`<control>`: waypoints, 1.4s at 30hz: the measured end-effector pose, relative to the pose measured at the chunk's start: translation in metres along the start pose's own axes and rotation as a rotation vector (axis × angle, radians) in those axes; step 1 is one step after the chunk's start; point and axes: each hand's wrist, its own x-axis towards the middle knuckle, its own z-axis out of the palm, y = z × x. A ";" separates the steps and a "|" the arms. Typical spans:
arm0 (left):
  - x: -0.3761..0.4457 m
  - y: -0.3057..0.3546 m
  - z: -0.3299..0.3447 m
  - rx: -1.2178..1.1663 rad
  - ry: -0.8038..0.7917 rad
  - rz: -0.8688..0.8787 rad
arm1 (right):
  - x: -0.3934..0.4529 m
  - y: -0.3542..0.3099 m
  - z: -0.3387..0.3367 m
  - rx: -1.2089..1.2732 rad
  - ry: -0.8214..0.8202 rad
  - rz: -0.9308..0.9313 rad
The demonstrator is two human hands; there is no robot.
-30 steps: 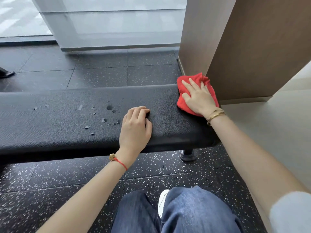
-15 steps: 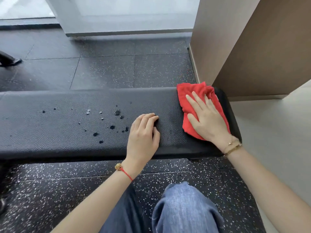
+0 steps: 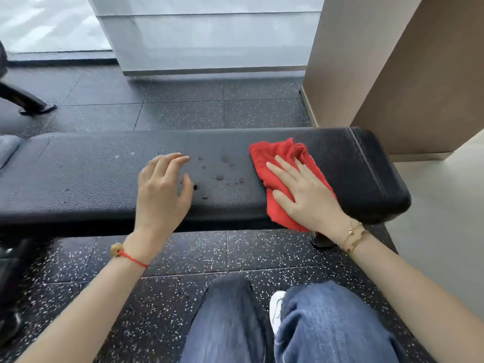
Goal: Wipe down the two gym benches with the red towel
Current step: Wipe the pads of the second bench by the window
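One black textured-vinyl padded gym bench runs across the middle of the frame, left edge to centre right. Your right hand lies flat with straight spread fingers pressing the crumpled red cloth towel onto the bench top, right of centre; the towel's lower corner hangs over the near edge. Your left hand is at frame centre over the bench, fingers relaxed and lightly curved, holding nothing; cannot tell if it touches the pad. Several dark water droplets sit on the pad between your two hands. Red string bracelet on your left wrist, thin gold chain bracelets on the right. Black speckled rubber floor tiles fill the lower frame, blue denim jeans at the bottom, brown panelled wall upper right.
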 end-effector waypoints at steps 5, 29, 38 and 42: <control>0.010 -0.046 -0.001 0.096 -0.092 -0.059 | 0.061 -0.004 -0.005 0.011 0.000 0.238; 0.011 -0.062 0.009 0.049 -0.099 -0.134 | 0.075 -0.108 0.036 -0.067 -0.036 -0.207; 0.010 -0.060 0.010 0.063 -0.119 -0.146 | 0.120 -0.086 0.025 -0.011 0.027 0.189; 0.010 -0.061 0.010 0.068 -0.105 -0.139 | 0.108 -0.146 0.047 -0.082 0.004 -0.054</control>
